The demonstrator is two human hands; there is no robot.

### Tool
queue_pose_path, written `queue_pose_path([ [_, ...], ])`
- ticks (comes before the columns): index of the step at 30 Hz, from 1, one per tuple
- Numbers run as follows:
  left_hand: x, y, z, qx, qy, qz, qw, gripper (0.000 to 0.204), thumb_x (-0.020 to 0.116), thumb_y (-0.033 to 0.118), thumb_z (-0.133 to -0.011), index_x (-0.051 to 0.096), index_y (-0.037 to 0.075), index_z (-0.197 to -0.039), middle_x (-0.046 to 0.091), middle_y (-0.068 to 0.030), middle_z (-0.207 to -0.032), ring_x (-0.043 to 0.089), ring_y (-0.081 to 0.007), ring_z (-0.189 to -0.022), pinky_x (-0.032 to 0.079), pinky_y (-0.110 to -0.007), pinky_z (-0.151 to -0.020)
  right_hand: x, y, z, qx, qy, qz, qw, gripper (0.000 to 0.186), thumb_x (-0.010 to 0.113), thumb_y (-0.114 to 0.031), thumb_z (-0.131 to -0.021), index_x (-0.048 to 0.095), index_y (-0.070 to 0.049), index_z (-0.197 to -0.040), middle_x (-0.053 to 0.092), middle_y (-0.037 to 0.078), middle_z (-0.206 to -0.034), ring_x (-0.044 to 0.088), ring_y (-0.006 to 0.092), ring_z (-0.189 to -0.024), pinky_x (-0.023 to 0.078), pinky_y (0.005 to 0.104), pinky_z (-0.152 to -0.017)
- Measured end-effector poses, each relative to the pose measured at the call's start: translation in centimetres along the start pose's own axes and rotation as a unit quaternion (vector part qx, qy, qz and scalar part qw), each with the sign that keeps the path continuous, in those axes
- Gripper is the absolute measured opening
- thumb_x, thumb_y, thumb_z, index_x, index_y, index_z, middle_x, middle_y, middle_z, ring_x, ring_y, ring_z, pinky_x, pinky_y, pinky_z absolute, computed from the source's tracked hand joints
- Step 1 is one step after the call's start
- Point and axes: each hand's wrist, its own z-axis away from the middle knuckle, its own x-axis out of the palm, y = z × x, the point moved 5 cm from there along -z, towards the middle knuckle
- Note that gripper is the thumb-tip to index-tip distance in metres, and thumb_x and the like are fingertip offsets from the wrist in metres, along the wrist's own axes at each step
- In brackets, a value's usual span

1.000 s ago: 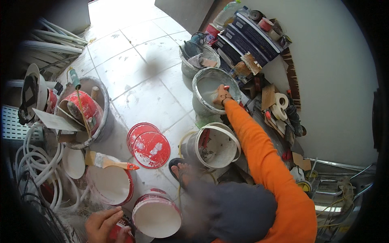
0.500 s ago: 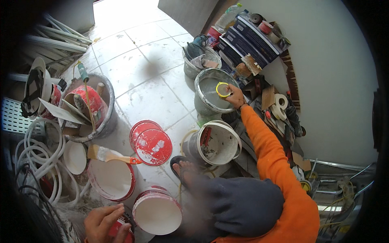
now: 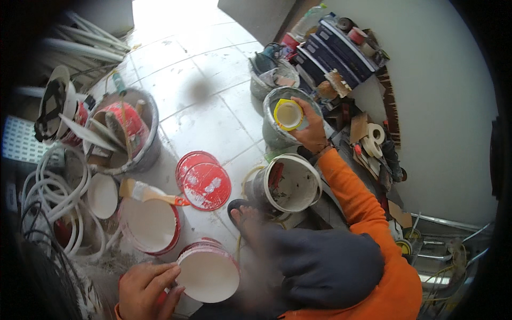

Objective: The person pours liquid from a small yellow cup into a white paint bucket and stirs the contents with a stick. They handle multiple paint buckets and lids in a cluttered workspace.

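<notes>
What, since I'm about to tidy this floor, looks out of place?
Two red lids lie overlapping on the floor tiles, white-smeared, rather than on buckets. A paintbrush lies across the rim of a red bucket, where it might easily get knocked off.

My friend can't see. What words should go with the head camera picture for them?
A person's right hand holds a yellow-rimmed cup over a grey bucket, with their left hand close to a red tub that is white inside. A paintbrush lies across a second tub, near two round red lids on the white tiled floor.
</notes>
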Motion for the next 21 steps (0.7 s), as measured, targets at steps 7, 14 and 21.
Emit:
queue_pose_path([
  [7,-1.0,-0.4,0.8,-0.008,0.018,-0.024,1.000,0.049,0.085,0.015,-0.068,0.069,0.009,-0.114,0.072,-0.0085,-0.106,0.069,-0.0302,-0.088,0.054,-0.040,-0.078,1.8,-9.7,-0.7,-0.068,-0.101,-0.101,0.987,0.070,0.090,-0.017,-0.075,0.053,-0.005,-0.133,0.065,0.012,-0.122,0.064,0.0210,-0.114,0.047,0.0366,-0.101],
  [14,-2.9,0.4,1.1,-0.051,0.047,-0.066,0.995,0.037,0.081,0.017,-0.079,0.071,0.009,-0.113,0.071,-0.0085,-0.105,0.068,-0.0282,-0.092,0.054,-0.039,-0.079,4.9,-17.9,2.1,-0.154,-0.225,-0.342,0.899,0.077,0.095,-0.015,-0.068,0.048,-0.007,-0.130,0.061,0.015,-0.127,0.062,0.0277,-0.118,0.051,0.0402,-0.099],
  [21,-3.2,1.0,2.7,-0.056,0.053,-0.091,0.993,0.037,0.079,0.019,-0.081,0.069,0.008,-0.114,0.070,-0.0097,-0.104,0.068,-0.0303,-0.091,0.053,-0.040,-0.079,8.2,-23.9,5.3,-0.240,-0.404,-0.346,0.812,0.076,0.095,-0.012,-0.065,0.049,-0.010,-0.126,0.060,0.019,-0.120,0.064,0.0343,-0.114,0.054,0.0457,-0.095],
])
